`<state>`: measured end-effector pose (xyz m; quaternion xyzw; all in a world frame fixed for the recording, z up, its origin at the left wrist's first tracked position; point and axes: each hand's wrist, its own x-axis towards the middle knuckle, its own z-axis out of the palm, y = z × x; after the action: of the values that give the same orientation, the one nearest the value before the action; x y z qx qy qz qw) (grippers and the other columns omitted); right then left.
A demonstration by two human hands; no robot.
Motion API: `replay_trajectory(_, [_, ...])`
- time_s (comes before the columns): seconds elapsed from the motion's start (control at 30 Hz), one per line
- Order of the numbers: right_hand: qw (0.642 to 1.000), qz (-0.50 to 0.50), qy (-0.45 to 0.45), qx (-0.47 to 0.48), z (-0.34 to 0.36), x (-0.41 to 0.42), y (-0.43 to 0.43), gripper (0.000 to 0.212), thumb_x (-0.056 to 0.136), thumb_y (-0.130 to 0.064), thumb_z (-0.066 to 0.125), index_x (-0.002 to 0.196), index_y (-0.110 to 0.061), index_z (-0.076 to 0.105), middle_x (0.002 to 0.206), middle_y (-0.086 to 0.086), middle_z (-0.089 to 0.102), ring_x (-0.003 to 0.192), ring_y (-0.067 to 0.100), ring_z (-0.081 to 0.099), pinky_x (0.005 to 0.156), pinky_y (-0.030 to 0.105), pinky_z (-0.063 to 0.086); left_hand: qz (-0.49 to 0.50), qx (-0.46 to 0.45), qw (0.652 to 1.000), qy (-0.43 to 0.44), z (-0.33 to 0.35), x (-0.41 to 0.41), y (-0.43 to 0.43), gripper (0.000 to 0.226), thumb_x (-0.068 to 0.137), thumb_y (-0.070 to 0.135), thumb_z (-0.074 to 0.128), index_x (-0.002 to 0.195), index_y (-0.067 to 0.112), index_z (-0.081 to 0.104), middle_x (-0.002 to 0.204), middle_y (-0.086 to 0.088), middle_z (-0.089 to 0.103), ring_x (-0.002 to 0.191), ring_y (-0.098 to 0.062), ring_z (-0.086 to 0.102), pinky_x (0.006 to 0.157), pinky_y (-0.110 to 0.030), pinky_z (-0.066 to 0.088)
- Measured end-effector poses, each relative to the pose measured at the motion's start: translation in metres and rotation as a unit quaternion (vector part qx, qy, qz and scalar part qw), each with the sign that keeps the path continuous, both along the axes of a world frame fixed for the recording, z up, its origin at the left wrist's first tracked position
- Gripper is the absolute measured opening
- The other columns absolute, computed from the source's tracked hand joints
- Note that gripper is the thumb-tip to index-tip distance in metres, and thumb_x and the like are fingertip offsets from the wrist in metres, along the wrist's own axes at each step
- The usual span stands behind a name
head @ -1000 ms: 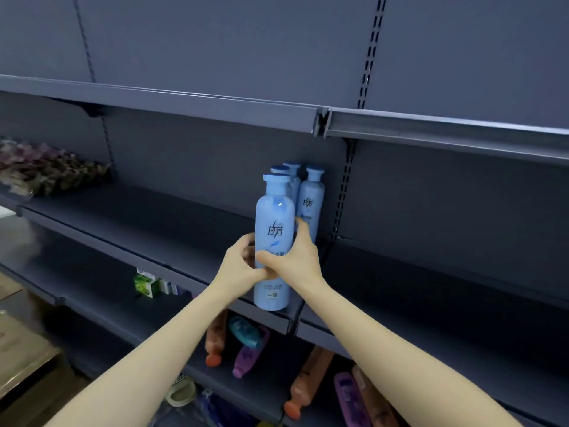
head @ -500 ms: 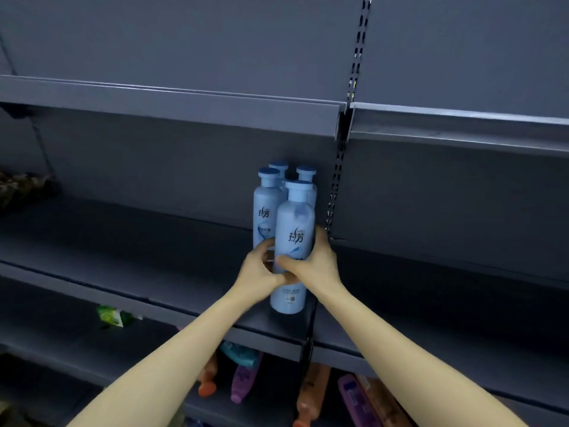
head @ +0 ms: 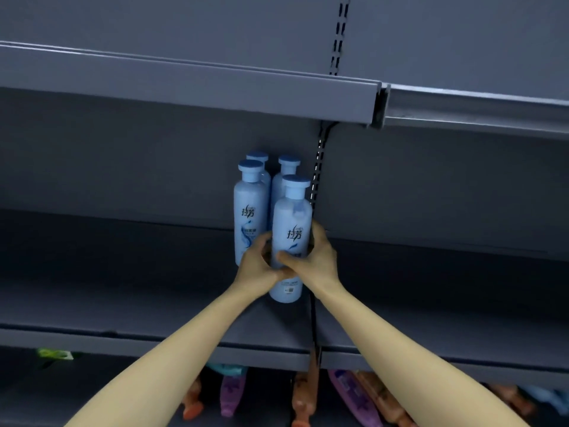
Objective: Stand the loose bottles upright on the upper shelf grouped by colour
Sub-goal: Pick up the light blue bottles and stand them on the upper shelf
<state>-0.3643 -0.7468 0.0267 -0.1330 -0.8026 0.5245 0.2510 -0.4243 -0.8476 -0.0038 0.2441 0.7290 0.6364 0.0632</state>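
Observation:
A light blue bottle (head: 292, 223) stands upright on the dark upper shelf (head: 154, 306), at its right end. My left hand (head: 258, 266) and my right hand (head: 311, 260) both grip it round the middle, fingers curled on the label. Three more light blue bottles stand upright close behind it: one to the left (head: 250, 208), and two further back (head: 288, 171), partly hidden. On the lower shelf lie loose bottles on their sides: orange (head: 303, 396), purple (head: 232, 392) and teal (head: 226, 369), seen only under the shelf edge.
An upright slotted post (head: 318, 167) runs just right of the bottles, where two shelf sections meet. A bare shelf (head: 215, 87) hangs overhead. A green packet (head: 54, 354) lies at the lower left. The shelf section (head: 446, 297) to the right is dark.
Both hands carried the blue bottle to the right and back onto the upper shelf, beside the other blue ones. The camera has come closer and turned right.

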Motion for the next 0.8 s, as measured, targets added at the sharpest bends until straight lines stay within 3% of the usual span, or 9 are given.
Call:
replay_trajectory(0.33, [1.000, 0.001, 0.004, -0.016, -0.007, -0.007, -0.004, 0.073, 0.073, -0.002, 0.074, 0.134, -0.024, 0.040, 0.109, -0.011, 0.055, 0.101, 0.006, 0.054, 0.082, 0.022, 0.047, -0.022, -0.017, 0.999, 0.027, -0.004, -0.013, -0.002, 0.071, 0.068, 0.007, 0.081, 0.128, 0.018, 0.044, 0.116, 0.004, 0.060, 0.105, -0.010, 0.059, 0.090, -0.028, 0.049])
replay_trajectory(0.5, [1.000, -0.006, 0.004, -0.024, -0.019, -0.005, -0.003, 0.062, 0.078, -0.009, 0.073, 0.132, -0.018, 0.044, 0.109, -0.011, 0.055, 0.101, 0.006, 0.056, 0.073, 0.009, 0.045, -0.064, -0.047, 0.996, 0.045, -0.002, -0.014, -0.009, 0.069, 0.074, 0.009, 0.077, 0.132, 0.022, 0.041, 0.115, 0.010, 0.057, 0.105, -0.005, 0.056, 0.083, -0.016, 0.046])
replay_trajectory(0.57, [0.998, -0.010, 0.013, -0.056, -0.028, -0.003, -0.003, 0.052, 0.082, -0.011, 0.069, 0.130, -0.016, 0.047, 0.110, -0.010, 0.058, 0.105, 0.010, 0.059, 0.077, 0.014, 0.049, -0.070, -0.061, 0.994, 0.052, -0.001, -0.016, -0.017, 0.070, 0.075, 0.010, 0.076, 0.134, 0.021, 0.041, 0.115, 0.011, 0.057, 0.103, -0.002, 0.056, 0.078, -0.009, 0.045])
replay_trajectory(0.67, [0.996, -0.006, 0.018, -0.083, -0.039, -0.001, -0.002, 0.048, 0.086, -0.009, 0.065, 0.130, -0.015, 0.048, 0.115, -0.008, 0.060, 0.110, 0.011, 0.059, 0.088, 0.022, 0.050, 0.002, -0.044, 0.997, 0.060, -0.002, -0.021, -0.028, 0.059, 0.077, 0.007, 0.073, 0.129, 0.017, 0.045, 0.108, 0.006, 0.058, 0.096, -0.004, 0.057, 0.079, -0.010, 0.045])
replay_trajectory(0.73, [0.997, 0.010, -0.002, -0.079, -0.043, 0.002, -0.002, 0.057, 0.083, -0.007, 0.069, 0.132, -0.017, 0.044, 0.116, -0.010, 0.057, 0.107, 0.006, 0.057, 0.085, 0.015, 0.047, 0.066, -0.023, 0.995, 0.070, -0.004, -0.024, -0.032, 0.048, 0.078, 0.004, 0.071, 0.120, 0.013, 0.047, 0.096, 0.006, 0.055, 0.083, -0.002, 0.055, 0.069, -0.003, 0.042])
replay_trajectory(0.8, [0.997, 0.026, -0.038, -0.069, -0.045, 0.004, -0.004, 0.067, 0.078, -0.004, 0.073, 0.134, -0.020, 0.039, 0.115, -0.012, 0.054, 0.101, 0.001, 0.053, 0.079, 0.010, 0.044, 0.113, -0.006, 0.991, 0.068, -0.006, -0.028, -0.033, 0.046, 0.078, 0.002, 0.070, 0.115, 0.012, 0.047, 0.096, 0.003, 0.053, 0.080, -0.008, 0.055, 0.065, -0.005, 0.042])
